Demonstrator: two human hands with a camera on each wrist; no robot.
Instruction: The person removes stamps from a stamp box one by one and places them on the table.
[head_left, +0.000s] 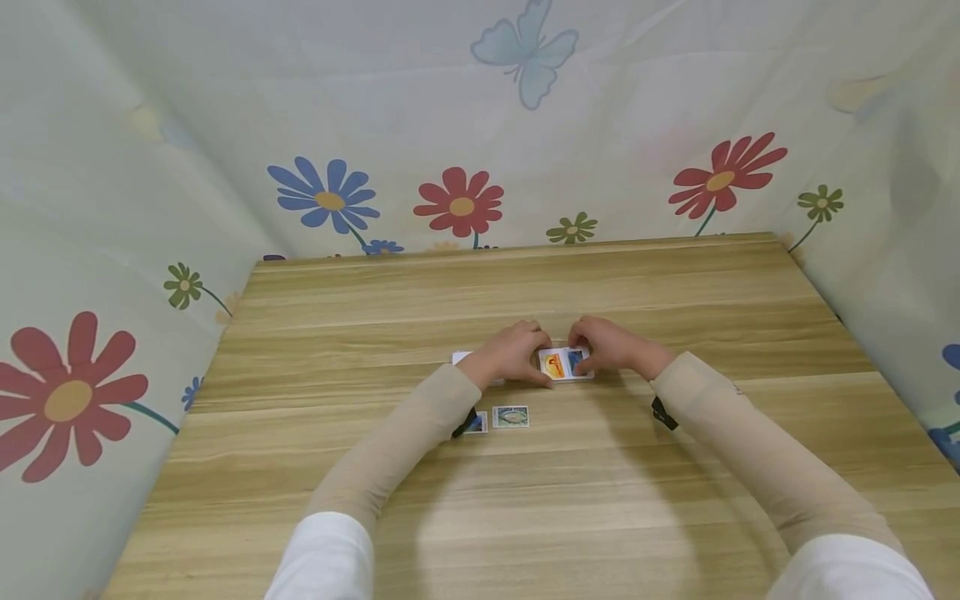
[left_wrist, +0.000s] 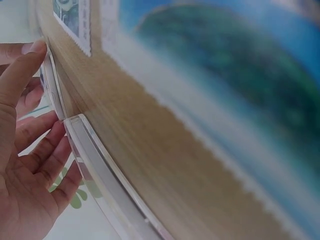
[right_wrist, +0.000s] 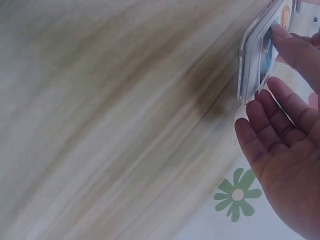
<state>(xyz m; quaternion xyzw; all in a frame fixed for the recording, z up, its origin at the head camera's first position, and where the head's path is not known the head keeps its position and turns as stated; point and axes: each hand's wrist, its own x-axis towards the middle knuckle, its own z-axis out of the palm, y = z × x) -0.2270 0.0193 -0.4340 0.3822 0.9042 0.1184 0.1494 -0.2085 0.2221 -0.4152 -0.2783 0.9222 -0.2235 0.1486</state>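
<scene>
A clear plastic case (head_left: 567,376) with stamp-like cards lies between both hands, an orange picture (head_left: 553,365) and a blue one showing on top. My left hand (head_left: 510,353) grips its left end, thumb at the near edge and fingers at the far edge. At the right end my right hand (head_left: 609,343) holds the case, its thumb (right_wrist: 292,47) on the blue picture. The other right fingers curve beside the case's edge. Under the left wrist sits a second clear case (left_wrist: 107,175), mostly hidden in the head view, its side near the left hand's lower fingers.
Two stamps with notched white borders lie on the wooden table (head_left: 570,500) nearer the body: a greenish one (head_left: 511,417) and a blue one (head_left: 476,423) partly covered by the left wrist strap. A flower-printed cloth (head_left: 405,108) rises behind the table and along its sides.
</scene>
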